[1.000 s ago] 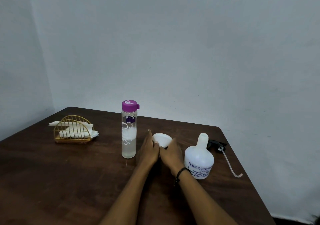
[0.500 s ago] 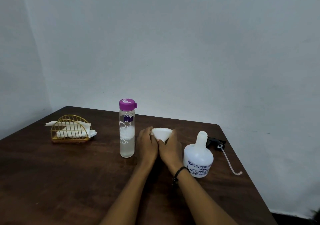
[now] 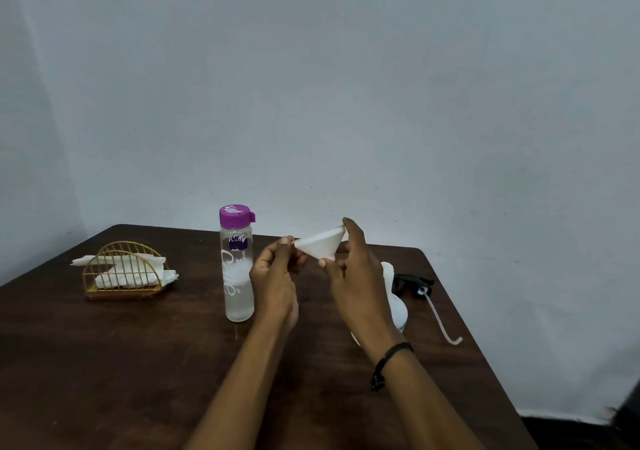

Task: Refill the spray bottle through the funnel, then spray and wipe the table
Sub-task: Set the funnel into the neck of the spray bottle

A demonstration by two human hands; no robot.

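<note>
Both my hands are up off the table (image 3: 104,363), holding the white funnel (image 3: 320,243) between them in the air. My left hand (image 3: 275,283) pinches the funnel's wide rim at its left edge, fingers curled. My right hand (image 3: 356,276) has its thumb on the narrow spout end underneath and a fingertip on the upper right rim, so it's clamped on the funnel too. The funnel is tilted, wide mouth facing up and away, spout pointing down toward me.

The white spray bottle (image 3: 396,305) stands on the table just behind my right hand, mostly hidden by it; only part of its neck and rounded body shows. Its black trigger head (image 3: 412,281) with the clear dip tube (image 3: 440,321) lies flat on the table to the right, separate from the bottle.

The clear water bottle (image 3: 237,276) with the purple cap (image 3: 235,214) stands upright just left of my left hand, cap closed, liquid visible inside.

Far left, a gold wire napkin holder (image 3: 121,269) with white tissues (image 3: 131,269) in it. Black bracelet (image 3: 389,359) on my right wrist.
</note>
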